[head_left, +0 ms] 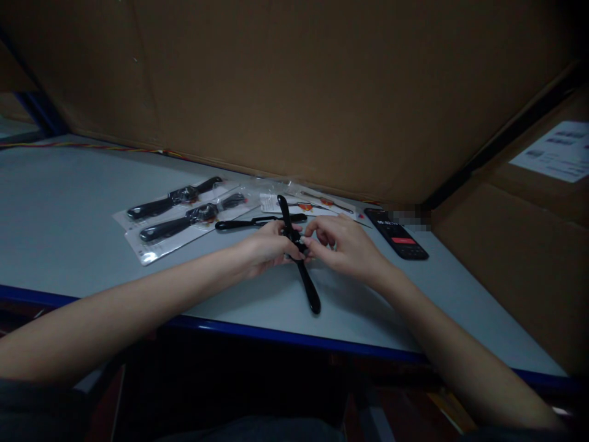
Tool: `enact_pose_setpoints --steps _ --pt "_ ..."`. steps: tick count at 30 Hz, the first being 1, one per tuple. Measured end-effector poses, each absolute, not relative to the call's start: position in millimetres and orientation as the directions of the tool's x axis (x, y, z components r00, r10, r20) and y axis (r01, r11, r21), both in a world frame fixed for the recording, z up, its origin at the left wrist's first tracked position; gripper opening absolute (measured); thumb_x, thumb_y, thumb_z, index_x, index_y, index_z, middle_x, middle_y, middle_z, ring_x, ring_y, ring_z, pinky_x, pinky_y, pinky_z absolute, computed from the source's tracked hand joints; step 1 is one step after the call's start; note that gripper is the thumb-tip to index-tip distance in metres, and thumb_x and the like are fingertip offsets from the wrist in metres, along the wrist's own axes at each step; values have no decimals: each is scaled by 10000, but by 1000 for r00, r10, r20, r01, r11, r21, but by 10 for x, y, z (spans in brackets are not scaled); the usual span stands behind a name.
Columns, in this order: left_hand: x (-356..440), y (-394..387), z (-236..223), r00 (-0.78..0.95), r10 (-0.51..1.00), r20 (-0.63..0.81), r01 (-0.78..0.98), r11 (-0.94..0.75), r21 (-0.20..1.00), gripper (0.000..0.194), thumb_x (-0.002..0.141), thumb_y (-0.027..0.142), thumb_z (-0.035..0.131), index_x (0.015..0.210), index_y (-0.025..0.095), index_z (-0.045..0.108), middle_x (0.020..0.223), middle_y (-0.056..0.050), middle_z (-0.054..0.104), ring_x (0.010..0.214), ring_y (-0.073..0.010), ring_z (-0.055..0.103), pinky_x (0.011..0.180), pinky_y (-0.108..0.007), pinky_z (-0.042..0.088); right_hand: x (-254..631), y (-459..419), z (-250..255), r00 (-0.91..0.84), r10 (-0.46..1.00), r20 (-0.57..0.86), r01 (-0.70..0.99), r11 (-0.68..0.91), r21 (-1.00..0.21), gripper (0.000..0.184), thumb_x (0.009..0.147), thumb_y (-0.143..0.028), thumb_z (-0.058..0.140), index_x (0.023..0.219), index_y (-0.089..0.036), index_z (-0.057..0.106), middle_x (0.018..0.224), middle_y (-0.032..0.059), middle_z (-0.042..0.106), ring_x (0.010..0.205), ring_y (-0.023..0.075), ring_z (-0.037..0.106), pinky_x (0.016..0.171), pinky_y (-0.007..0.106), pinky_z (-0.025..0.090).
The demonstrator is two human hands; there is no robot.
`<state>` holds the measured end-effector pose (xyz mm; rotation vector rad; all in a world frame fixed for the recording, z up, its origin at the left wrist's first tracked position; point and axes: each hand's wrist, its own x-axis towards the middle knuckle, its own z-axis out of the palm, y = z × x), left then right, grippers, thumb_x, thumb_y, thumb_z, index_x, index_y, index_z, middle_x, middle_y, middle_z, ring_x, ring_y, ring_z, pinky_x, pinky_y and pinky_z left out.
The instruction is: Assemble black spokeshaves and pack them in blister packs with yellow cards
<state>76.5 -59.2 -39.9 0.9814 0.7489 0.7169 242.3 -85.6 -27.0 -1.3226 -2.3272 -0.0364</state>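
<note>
A black spokeshave [307,285] with two long handles stands tilted across my hands, one handle up and away, the other down toward the table's front edge. My left hand [269,248] is closed round its middle from the left, thumb on top. My right hand [343,245] has thumb and forefinger pinched at the same middle part; the small piece under the fingertips is hidden. Just behind my left hand, a second black spokeshave body [239,224] lies on the table, partly covered by the hands and the held tool.
Two packaged spokeshaves [177,227] on cards lie to the left. Behind the hands are clear plastic packaging [271,186] and a printed card [271,202]. A phone [398,236] lies at right. Cardboard walls [294,92] border the grey table [368,319], with wires [115,147] along the back.
</note>
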Motion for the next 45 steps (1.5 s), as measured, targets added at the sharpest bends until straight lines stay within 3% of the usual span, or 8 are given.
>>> enact_pose_setpoints --steps 5,10,16,21,27,34,41,45 --pt "770 -610 -403 548 810 -210 -138 335 932 562 583 -163 564 1070 113 524 890 -44 641 704 -110 636 729 -292 510 2403 -858 -282 -463 796 389 836 538 -105 209 843 -322 569 707 -176 508 618 -21 528 580 123 435 614 274 253" --pt "765 -620 -404 613 778 -136 -242 348 906 541 606 -149 570 1069 131 542 876 -13 633 726 -89 621 829 -309 486 2372 -858 -308 -468 780 416 836 543 -79 242 899 -269 467 676 -179 481 633 -2 536 626 139 471 626 289 242" --pt "738 -580 -393 685 726 -64 -304 365 880 616 666 -133 537 1220 130 491 1012 -78 649 854 -161 683 955 -387 431 2560 -794 -232 -323 874 363 789 460 -407 337 913 -457 446 723 -185 504 623 -16 506 582 123 436 573 263 271" --pt "704 -552 -367 728 683 -55 -290 380 878 707 675 -131 526 1316 157 451 1119 -101 624 872 -182 693 977 -408 434 2645 -762 -260 -457 865 207 643 482 -595 341 945 -427 374 722 -189 474 677 -9 513 639 125 473 606 251 332" --pt "649 -534 -324 805 593 -32 -256 395 882 738 704 -113 535 1369 171 387 1114 -127 641 918 -230 695 959 -429 459 2590 -762 -299 -433 859 274 524 487 -699 376 915 -469 421 660 -193 411 659 -22 411 625 116 390 579 245 308" --pt "596 -486 -354 885 466 -19 -203 422 884 676 730 -85 562 1332 197 437 1174 -127 617 954 -243 688 968 -436 462 2566 -774 -299 -430 880 202 439 400 -805 423 884 -532 450 634 -193 419 611 -33 367 562 99 355 526 237 309" --pt "609 -495 -349 874 483 -54 -167 404 899 622 710 -88 571 1272 163 485 1120 -126 641 919 -235 697 937 -414 489 2586 -763 -324 -439 863 249 391 433 -812 339 902 -454 462 696 -187 490 676 -18 475 591 97 434 546 233 355" --pt "610 -481 -357 840 539 -57 -172 365 915 632 681 -94 597 1250 163 504 1083 -116 658 880 -216 703 868 -370 528 2680 -754 -318 -478 828 293 504 531 -681 332 766 -416 678 981 -192 560 725 -30 506 631 106 463 571 233 368"
